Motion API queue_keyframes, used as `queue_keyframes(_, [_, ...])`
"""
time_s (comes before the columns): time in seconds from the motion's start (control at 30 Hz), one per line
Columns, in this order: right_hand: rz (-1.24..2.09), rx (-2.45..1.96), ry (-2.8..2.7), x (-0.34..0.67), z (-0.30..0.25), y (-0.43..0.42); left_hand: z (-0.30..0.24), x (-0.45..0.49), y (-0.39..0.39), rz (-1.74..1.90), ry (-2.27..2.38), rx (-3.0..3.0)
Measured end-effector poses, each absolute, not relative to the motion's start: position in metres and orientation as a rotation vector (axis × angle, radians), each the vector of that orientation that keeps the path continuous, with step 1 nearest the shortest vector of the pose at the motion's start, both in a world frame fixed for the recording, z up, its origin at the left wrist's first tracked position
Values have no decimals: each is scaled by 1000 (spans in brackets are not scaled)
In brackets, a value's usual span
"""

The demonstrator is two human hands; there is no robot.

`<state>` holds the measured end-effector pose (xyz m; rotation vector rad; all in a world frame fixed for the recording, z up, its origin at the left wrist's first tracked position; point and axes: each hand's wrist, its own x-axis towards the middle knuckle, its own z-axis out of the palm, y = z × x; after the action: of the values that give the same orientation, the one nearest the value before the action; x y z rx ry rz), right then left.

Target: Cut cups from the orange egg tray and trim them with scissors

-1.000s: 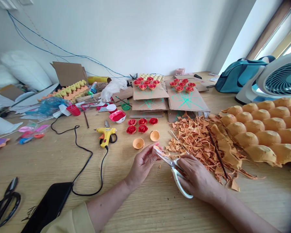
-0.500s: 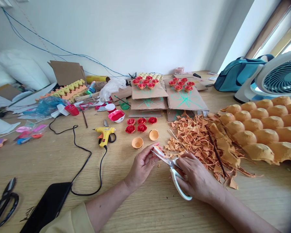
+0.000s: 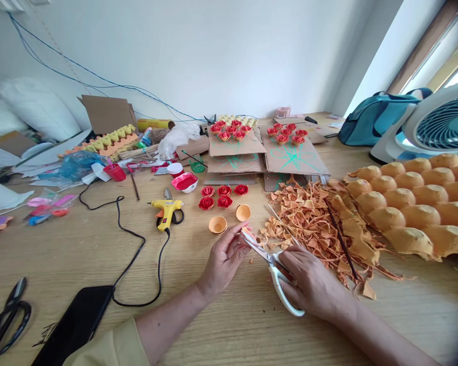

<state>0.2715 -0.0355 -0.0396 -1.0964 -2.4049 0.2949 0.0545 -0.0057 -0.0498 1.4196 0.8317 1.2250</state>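
My left hand (image 3: 226,258) pinches an orange egg-carton piece (image 3: 248,235), partly hidden by the fingers and the blades. White-handled scissors (image 3: 269,258) are in my right hand (image 3: 307,277), their blades at the edge of that piece, with a thin strip curling off beside them. Just beyond my left hand stand two orange carton cups (image 3: 217,225), one a little farther right. Several red paper-pulp roses (image 3: 224,190) lie in two rows behind the cups. To the right of the scissors spreads a heap of orange carton scraps (image 3: 301,213).
A yellow glue gun (image 3: 167,211) with a black cord lies left of the cups. An orange egg tray (image 3: 408,213) is at the right, before a white fan (image 3: 435,122). Cardboard sheets (image 3: 295,157) carry more roses. Black scissors (image 3: 9,315) and a phone (image 3: 76,320) lie front left.
The scissor blades have drawn closer together on the carton piece, and the cut strip beside them has shifted. The whole view has moved slightly. Both hands stay in nearly the same place.
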Motion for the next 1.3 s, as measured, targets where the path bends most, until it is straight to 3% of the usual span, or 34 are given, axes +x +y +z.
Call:
queue_keyframes(0.93, [194,-1066,-2374,270,-43,-33,-52,59,-10,1226,841,1384])
queue_keyframes(1.3, [289,-1298,-2176,278,-48,-24,-56,57,-2,1129,679,1156])
